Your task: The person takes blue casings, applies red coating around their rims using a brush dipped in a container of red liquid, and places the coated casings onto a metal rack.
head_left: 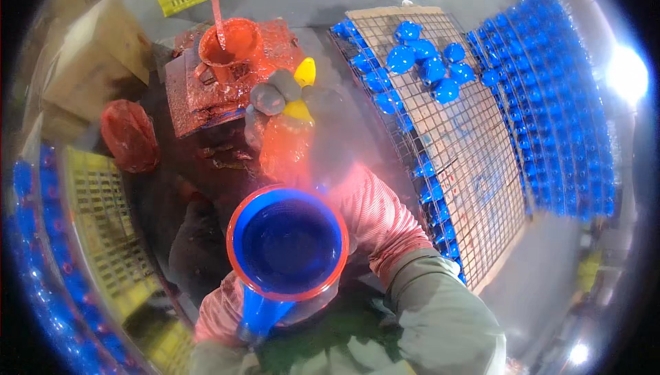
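A blue mug [242, 241] with a red rim and a dark blue inside is close in front of me. My left forearm, in a pink striped sleeve, runs up behind it. My left hand [265, 314] is closed on the mug at its lower side, its fingers mostly hidden. My right arm reaches forward past the mug. At its end, my right hand [289, 145] looks orange-red and is partly veiled by a grey blur. Just beyond it are rounded grey shapes [275, 93] and yellow shapes [304, 71]. Whether these are fingertips or held pieces, I cannot tell.
Ahead-left, a red mug [256, 39] with a stick in it stands on a red-stained block [185, 103]. Several shiny blue balls [433, 69] lie on a wire rack [474, 155] at the right, beside rows of blue balls [557, 100]. Yellow crates [103, 203] and a cardboard box [96, 59] are leftward.
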A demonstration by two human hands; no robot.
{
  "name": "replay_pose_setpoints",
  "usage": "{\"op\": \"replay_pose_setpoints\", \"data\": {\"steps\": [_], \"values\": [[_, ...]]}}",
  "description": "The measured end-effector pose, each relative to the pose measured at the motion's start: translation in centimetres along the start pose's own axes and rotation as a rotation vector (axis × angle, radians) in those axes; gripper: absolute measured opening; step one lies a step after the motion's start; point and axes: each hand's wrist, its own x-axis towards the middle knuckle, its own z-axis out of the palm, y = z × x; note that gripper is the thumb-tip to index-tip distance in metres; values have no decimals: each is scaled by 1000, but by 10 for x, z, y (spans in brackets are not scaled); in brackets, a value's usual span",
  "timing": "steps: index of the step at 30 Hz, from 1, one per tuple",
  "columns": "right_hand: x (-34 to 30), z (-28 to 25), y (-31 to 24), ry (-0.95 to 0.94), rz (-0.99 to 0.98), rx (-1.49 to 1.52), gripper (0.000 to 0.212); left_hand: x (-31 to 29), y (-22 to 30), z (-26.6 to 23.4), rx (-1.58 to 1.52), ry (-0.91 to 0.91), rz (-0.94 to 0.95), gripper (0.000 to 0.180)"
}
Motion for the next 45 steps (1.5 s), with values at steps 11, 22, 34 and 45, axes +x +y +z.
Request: {"op": "replay_pose_setpoints", "data": {"steps": [11, 22, 34, 45], "values": [[-21, -7, -27, 419, -326, -786, 48, 9, 36, -3, 1035, 217, 770, 66], [-18, 5, -10, 183, -555, -1870, 22, 4, 37, -7, 2419, 613, 1114, 89], [-12, -7, -17, 191, -590, -1889, 40, 2, 51, -26, 658, -157, 536, 50], [-18, -57, -25, 597, -85, -969, 48, 11, 31, -39, 163, -345, 421, 82]]}}
